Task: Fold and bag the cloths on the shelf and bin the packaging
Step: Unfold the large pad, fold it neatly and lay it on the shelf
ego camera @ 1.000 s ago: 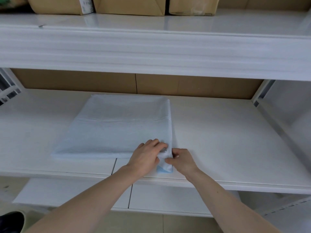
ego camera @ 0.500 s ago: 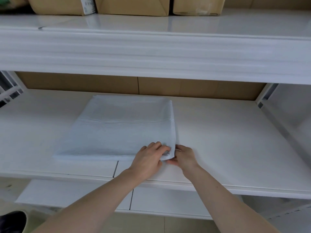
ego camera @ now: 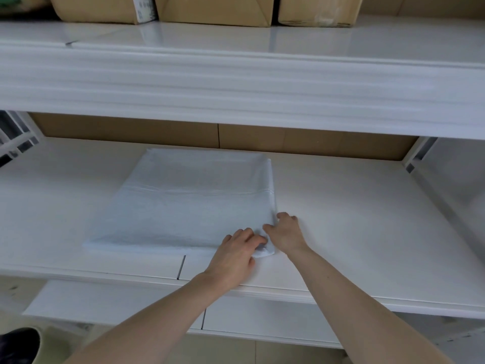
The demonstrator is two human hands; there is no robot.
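Lying flat on the white shelf (ego camera: 354, 232), the pale folded cloth (ego camera: 183, 203) has both hands at its near right corner: the left hand (ego camera: 236, 258) pinches it with curled fingers, while the right hand (ego camera: 287, 233) (fingers bent) grips the adjoining edge. Cardboard boxes (ego camera: 210, 9) sit above.

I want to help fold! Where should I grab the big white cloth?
Probably grab the cloth at its near right corner, coming from the front edge of the shelf. It lies flat, so only edges and corners lift easily; the left hand and right hand already meet there.
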